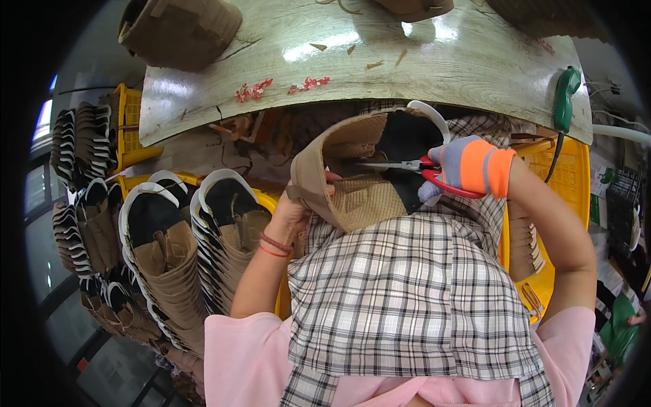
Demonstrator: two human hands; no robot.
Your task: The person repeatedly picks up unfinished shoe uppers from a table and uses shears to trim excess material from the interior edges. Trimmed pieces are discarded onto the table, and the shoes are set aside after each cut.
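A tan fabric piece [361,178] sits in my lap, rounded and hollow like a shoe upper. It has a textured inside, a black lined section and a curved white edge. My left hand [293,211] grips its left side, fingers partly hidden by the fabric. My right hand [453,165], in a grey glove with an orange cuff, is closed round the red handles of a pair of scissors [400,165]. The blades point left into the hollow of the piece, and their tips look nearly together.
A table [380,74] with red and white scraps [254,89] stands ahead. A green hand tool [567,98] with a cord lies at its right edge. Stacks of similar tan and black pieces [169,254] stand at left. Yellow crates [573,169] flank me. Brown pieces [182,34] lie on the table.
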